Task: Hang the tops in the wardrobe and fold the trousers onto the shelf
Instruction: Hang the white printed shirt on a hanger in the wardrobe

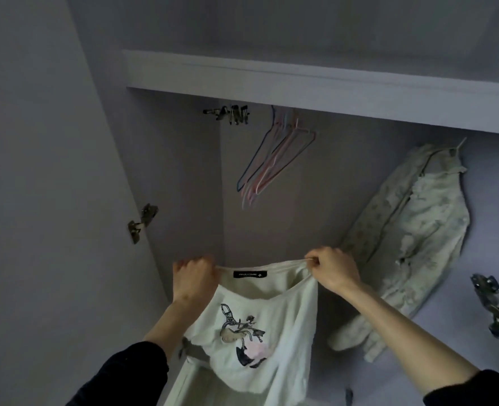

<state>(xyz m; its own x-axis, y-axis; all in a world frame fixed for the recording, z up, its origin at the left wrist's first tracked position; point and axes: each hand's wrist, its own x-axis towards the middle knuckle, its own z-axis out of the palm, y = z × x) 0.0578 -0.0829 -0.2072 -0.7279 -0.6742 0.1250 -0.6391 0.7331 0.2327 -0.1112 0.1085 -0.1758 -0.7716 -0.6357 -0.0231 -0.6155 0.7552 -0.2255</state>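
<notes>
The pale cream cotton T-shirt with a printed figure on its front [260,332] hangs in front of the open wardrobe, below the bunch of thin wire hangers in blue, pink and white [267,159]. It looks light, soft and limp, so it will sag and fold wherever it is not held; the firm places to take it are the two ends of the neckline, either side of the small black label [249,274]. That is where it is held. The left hand [194,276], down and left of the hangers, has its fingers curled shut around the left shoulder seam. The right hand [333,269], down and right of them, pinches the other end of the neckline between thumb and fingers. Both forearms reach up and forward, stretching the collar taut between them. Right of the hangers, a pale floral-patterned garment [403,238] already hangs. Above the hangers runs the white wardrobe shelf [301,83].
</notes>
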